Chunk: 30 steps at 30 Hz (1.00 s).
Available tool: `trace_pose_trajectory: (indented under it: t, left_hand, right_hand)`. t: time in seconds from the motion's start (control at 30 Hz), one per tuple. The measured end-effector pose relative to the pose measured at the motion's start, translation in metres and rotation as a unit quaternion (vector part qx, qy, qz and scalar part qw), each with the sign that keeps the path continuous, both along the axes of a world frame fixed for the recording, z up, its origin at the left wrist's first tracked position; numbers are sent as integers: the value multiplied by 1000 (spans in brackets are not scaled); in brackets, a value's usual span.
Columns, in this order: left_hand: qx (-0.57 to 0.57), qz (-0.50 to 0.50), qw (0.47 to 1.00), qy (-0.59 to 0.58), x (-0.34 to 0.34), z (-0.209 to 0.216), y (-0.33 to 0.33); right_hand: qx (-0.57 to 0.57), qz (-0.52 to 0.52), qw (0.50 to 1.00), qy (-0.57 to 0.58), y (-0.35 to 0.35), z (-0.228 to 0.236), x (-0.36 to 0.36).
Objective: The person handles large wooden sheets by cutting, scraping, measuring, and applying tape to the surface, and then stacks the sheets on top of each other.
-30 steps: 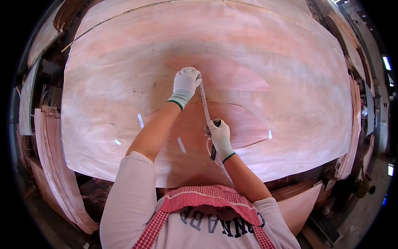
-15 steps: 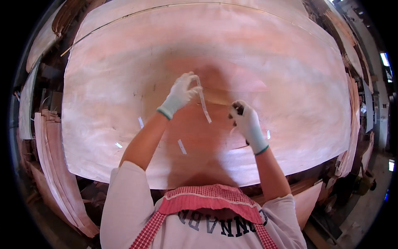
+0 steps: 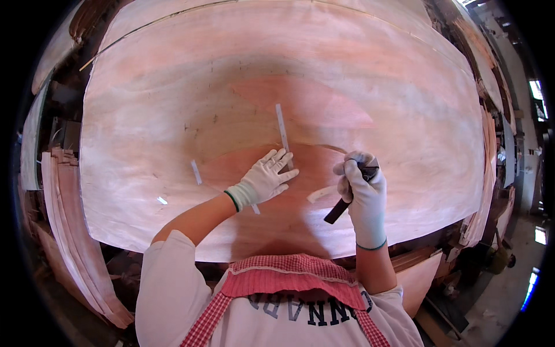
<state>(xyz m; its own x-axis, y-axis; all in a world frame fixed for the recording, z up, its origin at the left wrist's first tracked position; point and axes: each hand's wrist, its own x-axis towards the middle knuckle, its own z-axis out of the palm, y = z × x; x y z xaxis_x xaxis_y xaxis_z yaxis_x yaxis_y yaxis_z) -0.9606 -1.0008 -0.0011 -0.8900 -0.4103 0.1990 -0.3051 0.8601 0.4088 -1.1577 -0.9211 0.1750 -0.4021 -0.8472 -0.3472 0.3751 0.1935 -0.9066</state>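
Observation:
A large pinkish wood veneer sheet (image 3: 428,127) is spread out before me. My left hand (image 3: 267,175), in a white glove, lies on it with fingers spread, pressing the lower part of a narrow white tape strip (image 3: 281,124). The strip runs away from me across the edge of a darker reddish patch (image 3: 231,159). To the right, my gloved right hand (image 3: 361,182) is closed round a dark bar-shaped tool (image 3: 337,211); its exact kind I cannot make out. A curved white strip (image 3: 322,194) shows beside this hand; whether it is held is unclear.
Short white tape pieces (image 3: 196,172) lie left of my left hand, and another (image 3: 255,209) sits by its wrist. A thin stick (image 3: 144,30) crosses the sheet's far side. Stacked veneer strips (image 3: 75,237) stand at the left. Another person (image 3: 500,260) is at the far right.
My left hand has come down and nearer, laying the tape strip on the sheet and flattening over it. My right hand has moved right and slightly nearer, and the dark tool now shows in it.

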Motion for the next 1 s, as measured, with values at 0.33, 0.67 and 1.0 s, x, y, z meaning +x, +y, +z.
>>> trace_pose_trajectory:
  t: [0.33,0.67,1.0]
  left_hand:
    - [696,94,644,303,-2,111,-2]
    - [563,278,691,358,31,105,-41]
    - [43,408,896,172,48,-7,-195]
  right_hand:
    - [101,85,986,103,-21,-18,43]
    - [116,177,977,-36,-47,-42,74]
    - [141,193,957,164,-136,-173,107]
